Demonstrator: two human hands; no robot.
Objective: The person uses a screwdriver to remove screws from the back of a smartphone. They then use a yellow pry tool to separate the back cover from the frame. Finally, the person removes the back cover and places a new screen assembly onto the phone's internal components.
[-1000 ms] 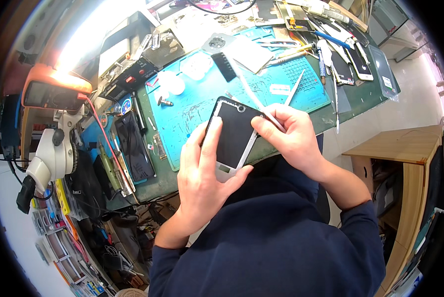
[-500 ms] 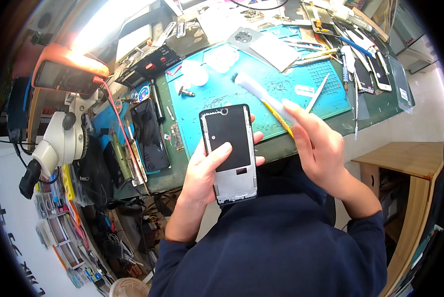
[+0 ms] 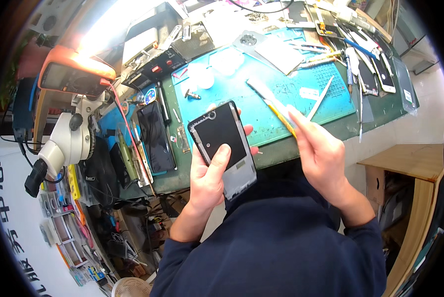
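My left hand [image 3: 207,178] holds a black-and-silver phone body [image 3: 222,153], tilted, with my thumb across its dark inner face and fingertips behind its right edge. Further right, my right hand [image 3: 321,153] has its fingertips closed at the near ends of a long white brush [image 3: 266,93] and a yellow-handled tool [image 3: 280,115] over the blue mat [image 3: 217,99]; whether both are gripped is unclear. A pale pointed tool [image 3: 321,97] lies beside them on the mat. A dark phone [image 3: 155,136] lies left of the mat.
An orange multimeter [image 3: 71,76] with a red lead and a white microscope arm [image 3: 71,141] stand at the left, near a bright lamp. Several tools [image 3: 360,54] and phone parts crowd the back right of the green bench [image 3: 380,110]. A wooden cabinet [image 3: 400,158] stands at lower right.
My right hand left the phone, moving right with the brush; the yellow tool came into sight beside it. My left hand re-gripped the phone, thumb now on its face, and tilted it.
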